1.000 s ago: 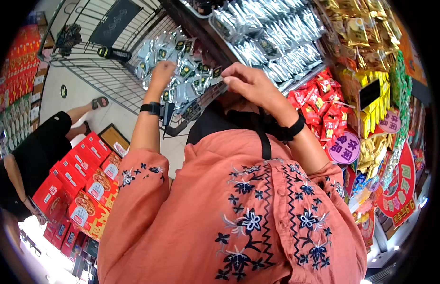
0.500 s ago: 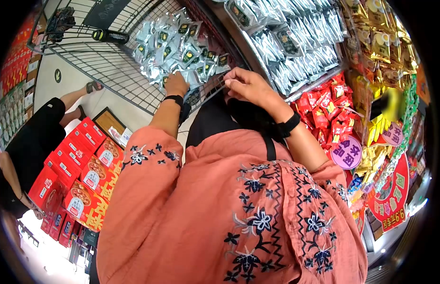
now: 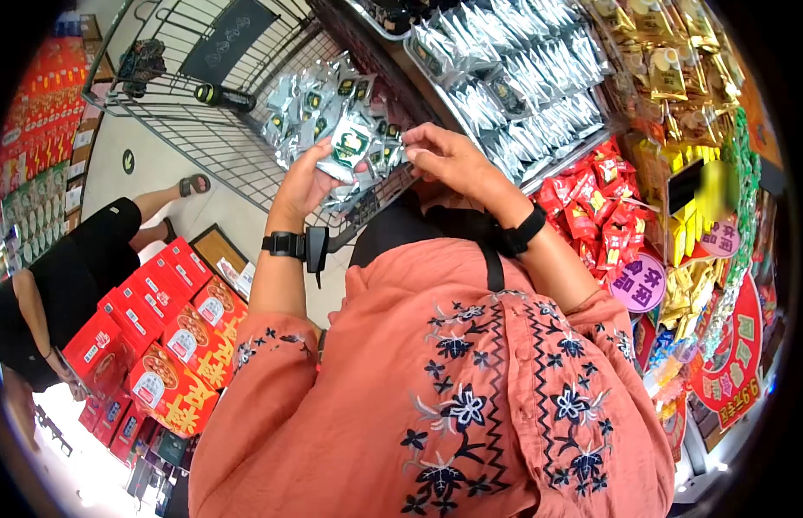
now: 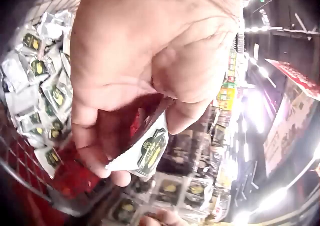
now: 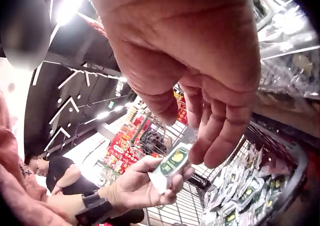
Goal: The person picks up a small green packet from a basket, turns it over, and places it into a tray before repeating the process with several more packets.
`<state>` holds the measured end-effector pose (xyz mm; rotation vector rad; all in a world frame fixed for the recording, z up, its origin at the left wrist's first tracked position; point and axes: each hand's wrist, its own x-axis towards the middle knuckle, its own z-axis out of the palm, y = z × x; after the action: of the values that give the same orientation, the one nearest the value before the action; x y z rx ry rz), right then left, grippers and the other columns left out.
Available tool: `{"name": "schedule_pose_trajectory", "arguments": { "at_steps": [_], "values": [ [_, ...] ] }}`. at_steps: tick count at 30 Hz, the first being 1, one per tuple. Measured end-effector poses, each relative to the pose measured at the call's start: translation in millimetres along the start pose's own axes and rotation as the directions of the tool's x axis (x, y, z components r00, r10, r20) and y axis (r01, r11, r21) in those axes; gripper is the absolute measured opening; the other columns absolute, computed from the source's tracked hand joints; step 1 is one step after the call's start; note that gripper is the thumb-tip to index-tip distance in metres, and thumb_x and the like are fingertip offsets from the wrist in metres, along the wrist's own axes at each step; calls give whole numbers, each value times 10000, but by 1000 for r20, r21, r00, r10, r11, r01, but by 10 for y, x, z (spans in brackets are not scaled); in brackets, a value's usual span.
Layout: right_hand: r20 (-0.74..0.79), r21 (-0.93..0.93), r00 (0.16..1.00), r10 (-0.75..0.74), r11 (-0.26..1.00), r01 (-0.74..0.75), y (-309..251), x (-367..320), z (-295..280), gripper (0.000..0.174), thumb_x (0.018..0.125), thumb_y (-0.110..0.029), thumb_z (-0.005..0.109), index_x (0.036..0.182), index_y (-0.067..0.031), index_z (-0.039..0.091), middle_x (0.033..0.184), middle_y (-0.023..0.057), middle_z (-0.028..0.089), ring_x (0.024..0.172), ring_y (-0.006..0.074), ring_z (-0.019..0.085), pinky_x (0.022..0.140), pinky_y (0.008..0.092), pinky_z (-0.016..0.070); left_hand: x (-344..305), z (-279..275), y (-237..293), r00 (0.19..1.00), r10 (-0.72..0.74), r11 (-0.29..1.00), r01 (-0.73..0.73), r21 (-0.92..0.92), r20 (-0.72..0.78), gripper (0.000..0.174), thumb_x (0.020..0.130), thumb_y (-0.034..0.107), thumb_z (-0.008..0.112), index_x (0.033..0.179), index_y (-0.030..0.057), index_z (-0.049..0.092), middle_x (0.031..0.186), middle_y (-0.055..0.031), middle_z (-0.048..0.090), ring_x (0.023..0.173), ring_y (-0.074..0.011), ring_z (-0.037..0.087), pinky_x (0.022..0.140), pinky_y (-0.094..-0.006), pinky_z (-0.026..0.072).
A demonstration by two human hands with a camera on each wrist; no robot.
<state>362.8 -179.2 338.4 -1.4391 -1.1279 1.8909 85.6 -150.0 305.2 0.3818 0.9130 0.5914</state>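
Between the thumb and fingers of my left hand (image 3: 301, 183) is a small silver packet (image 3: 350, 145) with a dark green label. The packet (image 5: 173, 165) shows its labelled face in the right wrist view. Below and beyond it, a heap of similar silver packets (image 3: 300, 105) lies in a wire shopping cart (image 3: 173, 125). My right hand (image 3: 460, 164) is raised at the cart's near right rim, thumb and fingers loosely bent and holding nothing. In the right wrist view its palm (image 5: 185, 46) hangs above the left hand, apart from the packet.
Rows of silver packets (image 3: 540, 82) fill a shelf bin beyond the right hand. Red packets (image 3: 587, 207) and gold ones (image 3: 665, 73) are at the right. A dark bottle (image 3: 224, 97) lies in the cart. Stacked red boxes (image 3: 151, 311) and a person in black (image 3: 69, 263) are at the left.
My left hand reached down to the heap in the cart and has come up, turned palm upward, with a silver packet in it. The right hand has stayed nearly still beside the rim.
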Motion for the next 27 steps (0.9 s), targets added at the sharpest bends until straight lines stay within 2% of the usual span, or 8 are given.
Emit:
{"name": "schedule_pose_trajectory", "arguments": {
  "at_steps": [5,9,11,15,17,19,23,27],
  "values": [
    [-21,33,1000,-10,999,10,-278,-136,-52,400,982,-252,610,1316,-37,567,1047,27,647,844,97,624,741,264,528,-57,448,180,986,26,999,-30,22,167,446,1029,268,437,1366,-22,466,1198,-156,652,975,-306,701,711,-364,579],
    [-49,71,996,-71,995,74,-266,-193,-184,388,988,-273,623,1270,-8,598,995,30,662,807,100,641,714,255,535,6,668,206,971,-6,996,-15,88,239,450,1027,271,439,1360,-29,475,1176,-153,661,936,-301,709,691,-369,575],
    [-89,165,993,-78,982,92,-255,-230,-218,278,963,-245,650,1133,-25,643,893,25,669,722,106,639,642,274,543,26,781,231,958,-42,994,12,109,283,451,1027,271,434,1359,-31,480,1175,-160,661,937,-305,709,694,-370,575],
    [-147,223,987,-68,970,100,-264,-336,-330,196,964,-209,646,1034,-26,637,806,-1,637,661,88,612,617,258,532,89,914,121,993,-40,925,-4,381,108,424,1008,329,546,1272,0,588,1119,-96,678,914,-186,685,754,-311,551],
    [-156,249,984,-84,961,122,-170,-352,-403,202,965,-213,647,1033,-23,635,802,-3,632,648,83,606,610,250,526,103,944,151,985,-94,797,-13,604,146,367,980,362,618,1196,67,653,980,19,678,832,-75,621,677,-233,485],
    [-198,276,977,-78,952,132,-206,-409,-463,209,970,-228,645,1035,-29,631,799,-7,612,656,78,592,609,239,515,95,1111,212,987,-104,703,-12,711,120,346,985,361,615,1162,66,652,884,46,650,747,-43,576,601,-198,433],
    [-247,357,969,-12,928,103,-340,-556,-552,253,979,-278,643,1066,-42,611,849,10,609,700,99,617,625,244,527,223,1349,106,976,-70,889,-33,457,207,269,1003,336,604,1069,76,621,798,42,597,666,-16,515,522,-167,371],
    [-201,299,979,26,954,36,-339,-706,-660,272,968,-290,661,1068,-46,594,864,30,622,695,113,641,604,244,529,439,1513,-53,974,-18,936,-63,347,227,281,1019,312,582,1100,43,590,867,-10,621,681,-64,579,519,-192,426]
  ]
}}
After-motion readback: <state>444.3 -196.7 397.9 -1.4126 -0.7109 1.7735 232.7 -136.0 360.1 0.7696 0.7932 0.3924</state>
